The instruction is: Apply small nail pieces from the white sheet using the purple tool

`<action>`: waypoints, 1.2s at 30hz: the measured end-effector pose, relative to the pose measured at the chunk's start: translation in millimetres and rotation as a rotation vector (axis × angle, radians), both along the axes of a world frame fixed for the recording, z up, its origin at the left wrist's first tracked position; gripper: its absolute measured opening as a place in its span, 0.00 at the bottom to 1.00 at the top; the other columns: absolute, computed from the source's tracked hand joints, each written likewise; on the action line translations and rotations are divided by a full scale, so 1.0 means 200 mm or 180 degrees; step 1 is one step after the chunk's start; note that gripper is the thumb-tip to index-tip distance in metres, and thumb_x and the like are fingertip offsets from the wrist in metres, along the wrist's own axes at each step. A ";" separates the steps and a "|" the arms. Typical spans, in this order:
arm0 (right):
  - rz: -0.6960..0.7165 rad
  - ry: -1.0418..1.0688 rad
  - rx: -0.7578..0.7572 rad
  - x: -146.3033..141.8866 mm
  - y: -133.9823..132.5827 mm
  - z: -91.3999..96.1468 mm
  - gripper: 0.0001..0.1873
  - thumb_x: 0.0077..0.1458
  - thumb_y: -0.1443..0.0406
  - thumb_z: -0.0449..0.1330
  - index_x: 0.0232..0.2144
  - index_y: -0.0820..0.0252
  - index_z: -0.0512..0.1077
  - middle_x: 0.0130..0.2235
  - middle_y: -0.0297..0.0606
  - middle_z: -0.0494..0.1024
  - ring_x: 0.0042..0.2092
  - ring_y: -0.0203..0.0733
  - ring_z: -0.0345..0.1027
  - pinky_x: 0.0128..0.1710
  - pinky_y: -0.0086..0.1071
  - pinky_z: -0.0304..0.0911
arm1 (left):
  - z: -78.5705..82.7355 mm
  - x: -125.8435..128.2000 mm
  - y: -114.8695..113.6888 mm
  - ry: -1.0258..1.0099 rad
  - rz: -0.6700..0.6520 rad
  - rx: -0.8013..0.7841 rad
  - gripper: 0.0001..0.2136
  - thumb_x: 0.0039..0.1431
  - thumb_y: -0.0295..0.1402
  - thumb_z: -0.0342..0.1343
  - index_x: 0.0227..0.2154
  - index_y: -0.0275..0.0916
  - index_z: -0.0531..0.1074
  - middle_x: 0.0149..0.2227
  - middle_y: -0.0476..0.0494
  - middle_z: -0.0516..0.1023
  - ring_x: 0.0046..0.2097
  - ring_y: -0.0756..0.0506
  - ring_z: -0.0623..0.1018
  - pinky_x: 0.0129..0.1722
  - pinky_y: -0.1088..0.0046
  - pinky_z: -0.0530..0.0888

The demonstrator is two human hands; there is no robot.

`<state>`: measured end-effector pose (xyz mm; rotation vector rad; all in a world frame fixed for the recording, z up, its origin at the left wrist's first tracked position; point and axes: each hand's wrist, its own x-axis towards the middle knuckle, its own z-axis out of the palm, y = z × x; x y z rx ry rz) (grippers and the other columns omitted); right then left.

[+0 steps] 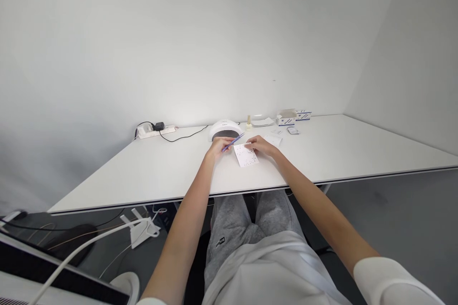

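Hands: our left hand (pixel 218 146) grips a blue pen (pixel 233 141); our right hand (pixel 261 144) holds the dotted sheet (pixel 246 156) steady on the desk (pixel 339 152).

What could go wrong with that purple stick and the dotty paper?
The small white sheet with tiny dark dots looks light and the right hand touches only its edge, so it might slide. The thin purple stick in the left hand points toward the right hand and could poke it. The white dome-shaped lamp sits close behind the hands and could get bumped.
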<state>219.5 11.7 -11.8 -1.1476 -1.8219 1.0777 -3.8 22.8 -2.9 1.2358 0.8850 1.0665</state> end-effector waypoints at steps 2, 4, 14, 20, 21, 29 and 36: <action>0.0123 -0.0005 -0.0023 0.00 0.00 0.01 0.14 0.44 0.57 0.66 0.24 0.65 0.74 0.23 0.35 0.71 0.26 0.34 0.60 0.26 0.29 0.53 | -0.01 0.00 0.01 0.0053 0.0037 0.0057 0.11 0.45 0.17 0.57 0.33 0.27 0.78 0.24 0.42 0.74 0.21 0.54 0.66 0.21 0.76 0.60; 0.0186 0.0000 -0.0056 -0.01 -0.01 0.01 0.15 0.43 0.56 0.66 0.24 0.65 0.74 0.23 0.35 0.71 0.26 0.34 0.60 0.26 0.29 0.52 | -0.02 0.00 0.02 0.0087 0.0060 0.0114 0.11 0.45 0.17 0.57 0.34 0.28 0.78 0.24 0.42 0.74 0.21 0.54 0.67 0.21 0.75 0.61; 0.0079 -0.0028 -0.0047 0.00 0.00 0.00 0.17 0.44 0.55 0.66 0.25 0.65 0.75 0.24 0.35 0.71 0.26 0.33 0.58 0.26 0.30 0.52 | -0.06 -0.01 0.05 0.0231 0.0014 0.0212 0.10 0.47 0.19 0.60 0.35 0.29 0.78 0.23 0.43 0.73 0.22 0.52 0.69 0.23 0.73 0.64; 0.0097 -0.0089 0.0028 0.00 0.01 -0.01 0.17 0.45 0.54 0.66 0.24 0.65 0.75 0.23 0.35 0.71 0.25 0.33 0.58 0.25 0.29 0.52 | -0.06 -0.01 0.04 0.0245 -0.0086 0.0241 0.10 0.47 0.20 0.61 0.36 0.29 0.79 0.22 0.44 0.73 0.22 0.52 0.70 0.24 0.73 0.65; 0.0102 -0.0087 0.0021 0.00 0.01 0.00 0.17 0.45 0.54 0.66 0.23 0.65 0.75 0.23 0.35 0.71 0.25 0.33 0.58 0.25 0.29 0.52 | -0.06 0.00 0.04 0.0240 -0.0100 0.0247 0.11 0.47 0.20 0.61 0.36 0.29 0.79 0.22 0.44 0.73 0.22 0.51 0.70 0.24 0.73 0.65; 0.0100 -0.0062 -0.0009 -0.02 0.00 -0.01 0.16 0.44 0.55 0.66 0.25 0.64 0.77 0.23 0.35 0.71 0.25 0.34 0.58 0.26 0.30 0.51 | -0.04 0.02 0.01 0.0378 -0.0176 0.0288 0.13 0.44 0.20 0.61 0.36 0.29 0.78 0.23 0.43 0.75 0.22 0.52 0.69 0.24 0.73 0.64; 0.0223 -0.0001 -0.0026 -0.05 -0.01 -0.01 0.14 0.43 0.58 0.66 0.27 0.66 0.78 0.23 0.35 0.72 0.24 0.33 0.59 0.26 0.30 0.54 | -0.06 0.02 0.04 0.0511 -0.0071 0.0302 0.13 0.44 0.21 0.62 0.36 0.30 0.79 0.28 0.40 0.78 0.29 0.48 0.75 0.29 0.73 0.68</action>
